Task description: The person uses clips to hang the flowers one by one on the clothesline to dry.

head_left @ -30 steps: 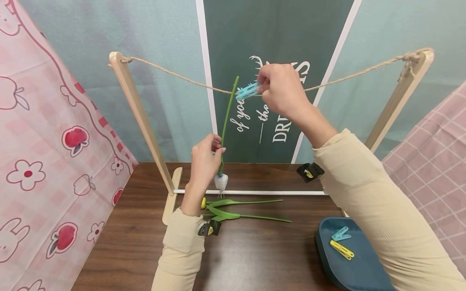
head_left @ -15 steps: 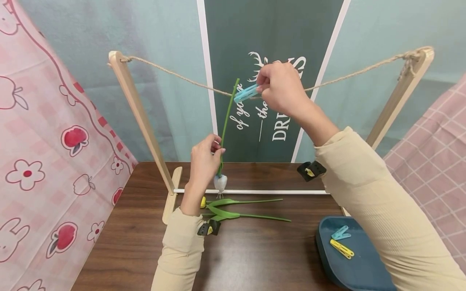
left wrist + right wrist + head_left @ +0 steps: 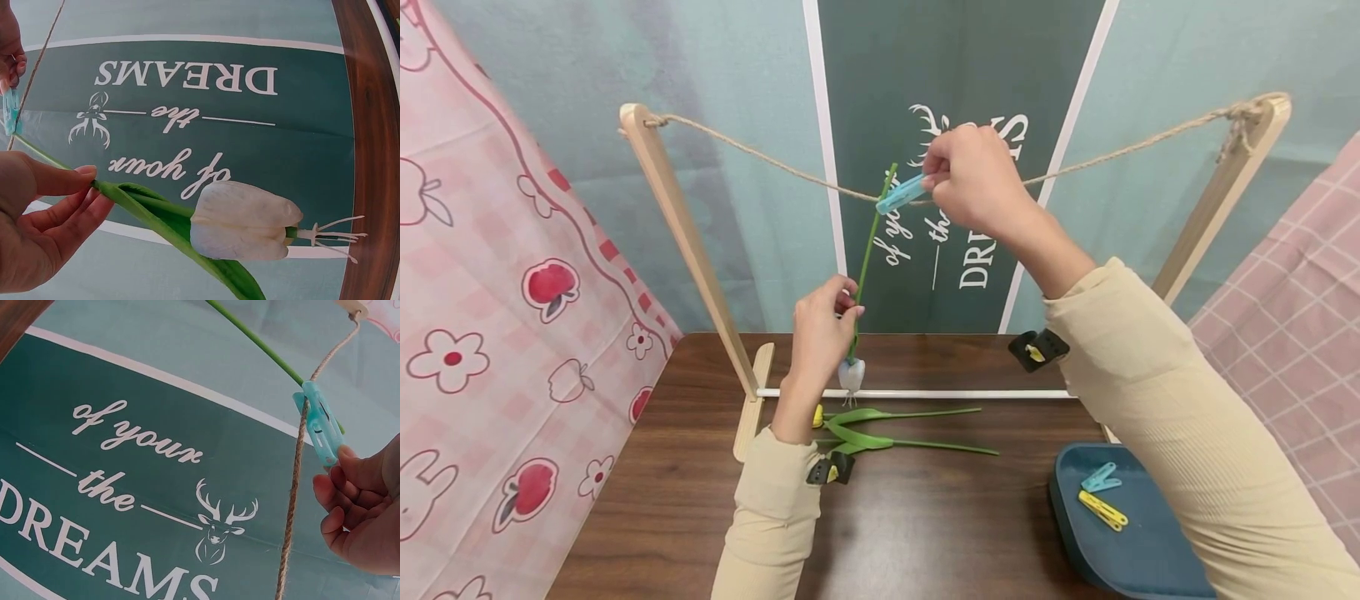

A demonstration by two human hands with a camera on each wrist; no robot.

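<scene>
The right hand (image 3: 973, 179) is edging toward the stem (image 3: 867, 258), and the peg (image 3: 901, 194) jutting from its fingertips, just beside the stem a second ago, is now crossing it. Above the fingers of the left hand (image 3: 822, 329), the stem's top is leaning further toward the right fingertips.

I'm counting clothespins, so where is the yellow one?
In the head view, the yellow clothespin lies at lower right in the blue tray, next to a light-blue clothespin.
</scene>
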